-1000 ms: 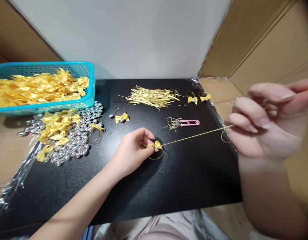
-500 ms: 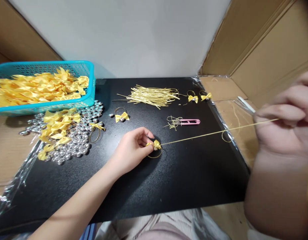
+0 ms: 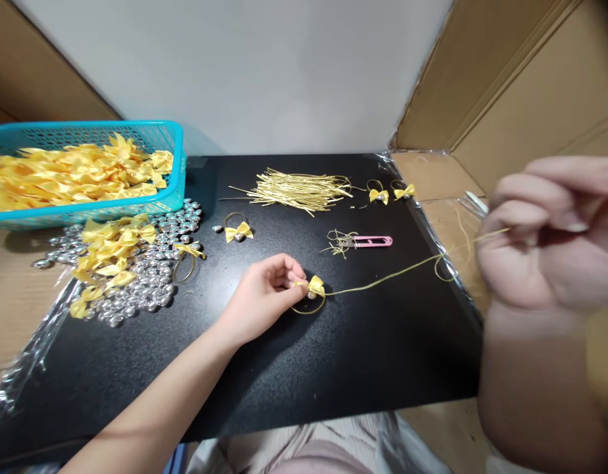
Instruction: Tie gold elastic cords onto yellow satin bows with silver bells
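My left hand (image 3: 274,286) is closed, pinching a yellow ribbon bow (image 3: 316,286) with a small silver bead at its middle and a gold loop hanging below it. From the bow a thin gold cord (image 3: 383,280) runs right, sagging a little, toward my right hand (image 3: 541,230). Raised at the right edge and blurred, that hand is curled shut around the cord's far end. Thread snips with a pink handle (image 3: 376,241) lie beyond the bow, cord scraps (image 3: 339,242) around their blades.
A turquoise basket (image 3: 178,141) of yellow bows stands at the back left. Before it spread silver beads (image 3: 146,286) and loose bows (image 3: 117,240). A bundle of gold cords (image 3: 299,191) lies at the back, with looped bows (image 3: 239,232) nearby. Cardboard walls (image 3: 531,79) rise at the right.
My right hand has moved slightly left and down, and the cord has gone from taut to slack. My left hand still pinches the bow, now slightly further right in view.
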The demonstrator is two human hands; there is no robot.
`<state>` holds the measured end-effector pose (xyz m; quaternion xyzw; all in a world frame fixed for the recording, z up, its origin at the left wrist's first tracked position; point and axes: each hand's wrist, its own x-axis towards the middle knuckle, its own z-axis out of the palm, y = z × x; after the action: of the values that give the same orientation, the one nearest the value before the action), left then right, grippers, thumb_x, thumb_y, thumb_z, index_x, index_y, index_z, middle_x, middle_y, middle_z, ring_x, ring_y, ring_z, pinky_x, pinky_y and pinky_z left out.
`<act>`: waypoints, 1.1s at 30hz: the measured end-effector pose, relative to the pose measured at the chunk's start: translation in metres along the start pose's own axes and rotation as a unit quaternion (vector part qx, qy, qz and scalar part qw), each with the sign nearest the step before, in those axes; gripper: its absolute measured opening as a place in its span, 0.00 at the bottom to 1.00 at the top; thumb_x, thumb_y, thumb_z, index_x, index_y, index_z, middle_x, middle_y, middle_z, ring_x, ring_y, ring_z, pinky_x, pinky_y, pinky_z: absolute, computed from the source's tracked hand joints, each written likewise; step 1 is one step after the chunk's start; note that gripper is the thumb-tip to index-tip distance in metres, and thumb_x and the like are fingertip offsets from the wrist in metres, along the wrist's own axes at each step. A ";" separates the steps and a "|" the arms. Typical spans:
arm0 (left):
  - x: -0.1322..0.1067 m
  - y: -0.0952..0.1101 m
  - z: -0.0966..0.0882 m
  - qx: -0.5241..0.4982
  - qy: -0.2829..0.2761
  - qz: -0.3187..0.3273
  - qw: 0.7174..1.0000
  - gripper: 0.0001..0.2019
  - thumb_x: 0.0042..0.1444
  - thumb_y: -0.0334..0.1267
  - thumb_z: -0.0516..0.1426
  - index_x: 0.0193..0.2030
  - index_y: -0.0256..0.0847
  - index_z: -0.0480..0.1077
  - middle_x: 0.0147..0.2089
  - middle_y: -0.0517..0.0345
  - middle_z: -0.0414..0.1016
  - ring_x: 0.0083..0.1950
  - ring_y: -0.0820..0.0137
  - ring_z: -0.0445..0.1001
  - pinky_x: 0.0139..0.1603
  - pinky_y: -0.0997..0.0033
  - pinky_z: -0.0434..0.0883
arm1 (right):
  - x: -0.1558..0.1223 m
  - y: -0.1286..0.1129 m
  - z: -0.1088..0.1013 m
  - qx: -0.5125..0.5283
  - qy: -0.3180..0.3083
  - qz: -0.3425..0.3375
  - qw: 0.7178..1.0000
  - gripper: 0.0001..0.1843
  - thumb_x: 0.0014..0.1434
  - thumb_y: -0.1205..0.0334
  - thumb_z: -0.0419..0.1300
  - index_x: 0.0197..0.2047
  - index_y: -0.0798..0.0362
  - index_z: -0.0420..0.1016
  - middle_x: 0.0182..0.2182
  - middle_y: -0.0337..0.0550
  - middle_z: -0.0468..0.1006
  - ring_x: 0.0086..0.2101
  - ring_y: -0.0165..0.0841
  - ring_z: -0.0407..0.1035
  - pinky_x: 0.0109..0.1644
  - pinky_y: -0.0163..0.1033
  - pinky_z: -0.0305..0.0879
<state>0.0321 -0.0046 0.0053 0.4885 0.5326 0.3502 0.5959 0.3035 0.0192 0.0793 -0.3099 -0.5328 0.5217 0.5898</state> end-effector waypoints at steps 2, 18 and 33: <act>0.000 0.001 0.002 -0.012 -0.001 0.005 1.000 0.09 0.46 0.34 0.65 0.29 0.38 0.67 0.26 0.65 0.71 0.28 0.78 0.70 0.32 0.78 0.66 | -0.002 0.012 0.021 0.061 -0.011 0.008 0.998 0.05 0.58 0.49 0.66 0.30 0.30 0.81 0.24 0.27 0.71 0.20 0.20 0.54 0.19 0.30 0.46; -0.006 0.000 0.002 -0.112 -0.052 -0.011 0.992 0.12 0.48 0.34 0.66 0.33 0.39 0.66 0.28 0.66 0.70 0.27 0.78 0.72 0.32 0.77 0.74 | -0.029 0.076 0.066 -0.294 -0.188 0.127 0.928 0.02 0.55 0.69 0.63 0.32 0.55 0.78 0.28 0.38 0.78 0.26 0.24 0.66 0.30 0.30 0.60; -0.004 -0.009 -0.001 -0.180 -0.075 -0.019 0.981 0.07 0.52 0.29 0.63 0.32 0.39 0.68 0.28 0.67 0.72 0.28 0.79 0.74 0.32 0.80 0.75 | -0.032 0.085 0.070 -0.345 -0.133 0.017 0.929 0.05 0.53 0.71 0.63 0.27 0.54 0.78 0.21 0.35 0.74 0.20 0.22 0.56 0.23 0.30 0.52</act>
<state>0.0294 -0.0107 -0.0020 0.3881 0.4237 0.3908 0.7191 0.2166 -0.0019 0.0081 -0.4313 -0.7479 0.3523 0.3613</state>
